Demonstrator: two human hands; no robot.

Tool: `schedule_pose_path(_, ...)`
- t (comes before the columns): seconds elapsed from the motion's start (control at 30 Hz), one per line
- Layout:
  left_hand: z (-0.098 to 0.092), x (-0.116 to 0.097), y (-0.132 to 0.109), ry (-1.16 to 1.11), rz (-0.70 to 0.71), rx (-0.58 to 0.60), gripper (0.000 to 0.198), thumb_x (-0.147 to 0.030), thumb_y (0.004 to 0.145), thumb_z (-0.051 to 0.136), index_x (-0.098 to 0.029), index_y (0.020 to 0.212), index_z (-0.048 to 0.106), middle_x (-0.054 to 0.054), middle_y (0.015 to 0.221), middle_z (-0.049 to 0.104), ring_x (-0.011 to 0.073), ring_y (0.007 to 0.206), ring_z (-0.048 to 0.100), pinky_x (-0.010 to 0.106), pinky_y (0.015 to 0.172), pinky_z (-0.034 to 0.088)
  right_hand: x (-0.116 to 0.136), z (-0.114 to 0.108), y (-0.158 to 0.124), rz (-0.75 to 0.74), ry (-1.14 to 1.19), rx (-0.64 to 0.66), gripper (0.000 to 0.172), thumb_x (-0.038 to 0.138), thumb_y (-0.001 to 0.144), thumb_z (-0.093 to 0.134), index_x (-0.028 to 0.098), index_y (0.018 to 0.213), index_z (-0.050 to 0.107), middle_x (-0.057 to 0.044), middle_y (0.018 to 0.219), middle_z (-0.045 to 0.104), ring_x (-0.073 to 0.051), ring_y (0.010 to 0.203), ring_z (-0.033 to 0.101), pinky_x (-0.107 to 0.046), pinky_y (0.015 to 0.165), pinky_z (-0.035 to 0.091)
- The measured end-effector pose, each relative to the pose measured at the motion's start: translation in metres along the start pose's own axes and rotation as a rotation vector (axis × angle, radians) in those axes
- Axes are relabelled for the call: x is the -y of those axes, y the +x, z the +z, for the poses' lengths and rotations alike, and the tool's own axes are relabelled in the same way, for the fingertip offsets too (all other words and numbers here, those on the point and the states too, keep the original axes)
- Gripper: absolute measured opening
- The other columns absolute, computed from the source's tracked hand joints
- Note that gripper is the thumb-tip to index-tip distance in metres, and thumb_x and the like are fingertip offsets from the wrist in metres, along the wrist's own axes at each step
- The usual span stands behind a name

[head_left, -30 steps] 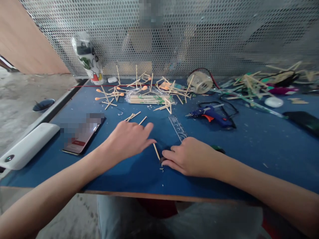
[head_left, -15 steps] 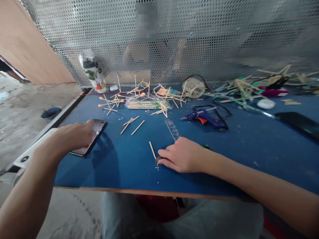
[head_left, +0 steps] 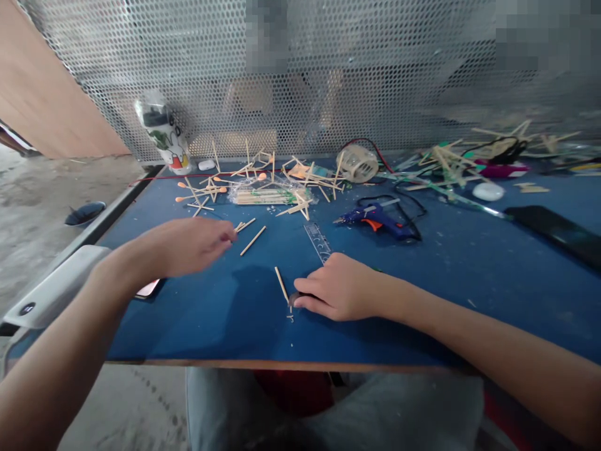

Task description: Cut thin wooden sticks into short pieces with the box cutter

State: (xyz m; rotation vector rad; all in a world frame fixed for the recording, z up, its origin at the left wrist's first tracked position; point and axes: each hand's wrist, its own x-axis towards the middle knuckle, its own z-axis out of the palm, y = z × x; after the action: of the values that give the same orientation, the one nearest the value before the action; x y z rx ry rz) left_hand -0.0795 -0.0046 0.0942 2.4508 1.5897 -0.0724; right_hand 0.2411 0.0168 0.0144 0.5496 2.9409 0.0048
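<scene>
My left hand (head_left: 201,245) hangs above the blue table, fingers bent and close together, near the loose sticks; whether it holds anything is hidden. Below its wrist lies the phone (head_left: 148,289), mostly covered. My right hand (head_left: 340,288) rests on the table, pinching a small dark object (head_left: 295,299) at the lower end of a thin wooden stick (head_left: 282,285). Another stick (head_left: 253,240) lies between the hands. A clear ruler (head_left: 316,241) reaches out from beyond my right hand.
A blue glue gun (head_left: 382,220) lies right of centre. Behind are bagged sticks (head_left: 265,196), stick structures (head_left: 206,191), a clear container (head_left: 357,164) and a bottle (head_left: 165,141). A white case (head_left: 59,285) stands at the left edge, a dark phone (head_left: 554,232) at the right.
My left hand has left the phone and moved right, toward the loose sticks. My right hand keeps its pinch by the stick. The view has shifted slightly.
</scene>
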Motion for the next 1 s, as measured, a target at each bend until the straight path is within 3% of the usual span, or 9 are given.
schedule_pose_path(0.1, 0.022, -0.032, 0.028, -0.097, 0.431, 0.085, 0.021, -0.026, 0.109, 0.051, -0.023, 0.120, 0.069, 0.001, 0.118, 0.073, 0.0168, 0.099, 0.068, 0.025, 0.087, 0.046, -0.008, 0.007, -0.005, -0.030, -0.028, -0.142, 0.048, 0.051, 0.113, 0.028, 0.022, 0.099, 0.063, -0.001, 0.079, 0.075, -0.015, 0.055, 0.055, -0.033, 0.059, 0.013)
schedule_pose_path(0.17, 0.041, -0.038, 0.045, -0.157, 0.580, 0.055, 0.019, -0.028, 0.106, 0.060, -0.021, 0.122, 0.067, 0.004, 0.124, 0.070, 0.0196, 0.109, 0.067, 0.027, 0.093, 0.048, -0.011, 0.010, -0.008, -0.046, -0.045, -0.183, 0.046, 0.050, 0.113, 0.029, 0.022, 0.098, 0.063, -0.001, 0.077, 0.075, -0.015, 0.054, 0.053, -0.033, 0.060, 0.013)
schedule_pose_path(0.27, 0.065, -0.032, 0.061, -0.232, 0.691, 0.019, 0.022, -0.032, 0.104, 0.066, -0.018, 0.121, 0.067, 0.010, 0.128, 0.066, 0.0226, 0.117, 0.064, 0.032, 0.100, 0.050, -0.013, 0.012, -0.009, -0.059, -0.025, -0.175, 0.043, 0.050, 0.112, 0.035, 0.022, 0.096, 0.063, -0.001, 0.076, 0.074, -0.016, 0.055, 0.054, -0.033, 0.061, 0.014)
schedule_pose_path(0.4, 0.082, -0.024, 0.065, -0.273, 0.720, -0.015, 0.012, -0.029, 0.107, 0.061, -0.019, 0.108, 0.068, 0.010, 0.119, 0.066, 0.0210, 0.109, 0.061, 0.032, 0.099, 0.049, -0.017, 0.014, -0.008, -0.046, 0.038, -0.154, 0.042, 0.052, 0.111, 0.037, 0.022, 0.095, 0.062, -0.001, 0.077, 0.073, -0.017, 0.056, 0.054, -0.033, 0.060, 0.015)
schedule_pose_path(0.6, 0.090, -0.024, 0.059, -0.203, 0.655, -0.133, 0.020, -0.029, 0.112, 0.049, -0.018, 0.104, 0.064, 0.008, 0.106, 0.069, 0.0199, 0.096, 0.061, 0.033, 0.093, 0.048, -0.026, 0.019, -0.006, -0.079, 0.140, -0.139, 0.043, 0.052, 0.111, 0.036, 0.022, 0.093, 0.060, 0.001, 0.077, 0.072, -0.016, 0.058, 0.055, -0.033, 0.059, 0.019)
schedule_pose_path(0.73, 0.088, -0.020, 0.057, -0.152, 0.604, -0.122, 0.019, -0.026, 0.113, 0.047, -0.018, 0.108, 0.064, 0.003, 0.100, 0.072, 0.0175, 0.086, 0.064, 0.030, 0.082, 0.048, -0.029, 0.019, -0.006, -0.092, 0.177, -0.137, 0.043, 0.052, 0.112, 0.034, 0.023, 0.093, 0.060, 0.002, 0.076, 0.071, -0.016, 0.057, 0.054, -0.032, 0.059, 0.020)
schedule_pose_path(1.0, 0.086, -0.020, 0.055, -0.133, 0.613, -0.082, 0.017, -0.022, 0.111, 0.047, -0.018, 0.110, 0.063, 0.006, 0.104, 0.073, 0.0184, 0.090, 0.066, 0.030, 0.084, 0.049, -0.031, 0.018, -0.006, -0.097, 0.213, -0.126, 0.045, 0.053, 0.112, 0.033, 0.023, 0.094, 0.062, 0.000, 0.079, 0.073, -0.016, 0.059, 0.055, -0.032, 0.060, 0.022)
